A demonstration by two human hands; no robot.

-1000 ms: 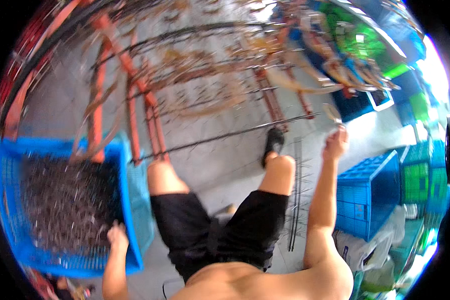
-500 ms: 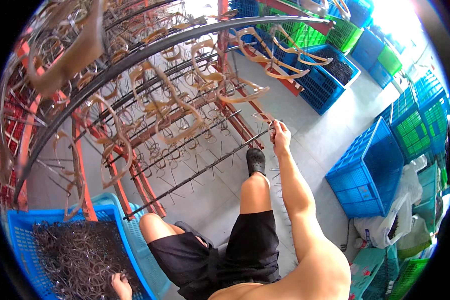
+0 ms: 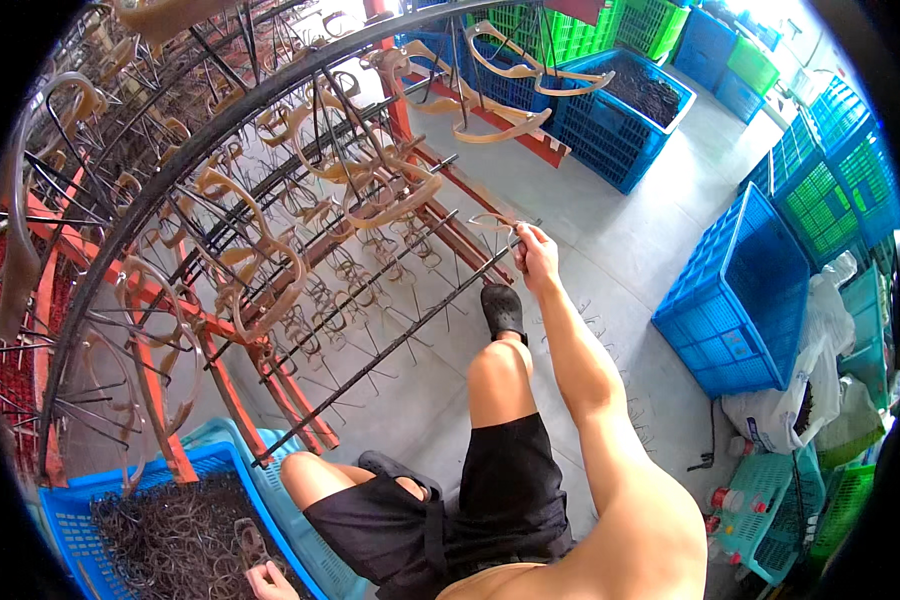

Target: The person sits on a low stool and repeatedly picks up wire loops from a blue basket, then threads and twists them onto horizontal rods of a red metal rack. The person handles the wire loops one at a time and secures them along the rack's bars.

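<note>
My right hand point(image 3: 536, 258) is stretched out ahead, fingers closed on a thin brown eyeglass frame point(image 3: 492, 223) at the far end of a black rack bar point(image 3: 390, 350) with thin pegs. At the lower left, my left hand point(image 3: 270, 582) is partly cut off by the picture's edge. Its fingers pinch another brown eyeglass frame point(image 3: 250, 540), above a blue crate point(image 3: 255, 500) heaped with similar dark pieces point(image 3: 165, 535). Many brown frames hang on the pegs of the rack, and large ones point(image 3: 395, 205) show close in front of me.
Red metal rack legs point(image 3: 160, 410) and a curved black bar point(image 3: 160, 170) stand at left and ahead. On the right lie a tilted blue crate point(image 3: 725, 340), white bags point(image 3: 785, 405) and a teal basket point(image 3: 770, 500). A blue crate of dark pieces point(image 3: 642, 92) is at the back.
My left hand has lifted slightly from the heap, and an eyeglass frame now shows in its fingers. My right hand stays by the bar's far end. The view has shifted a little.
</note>
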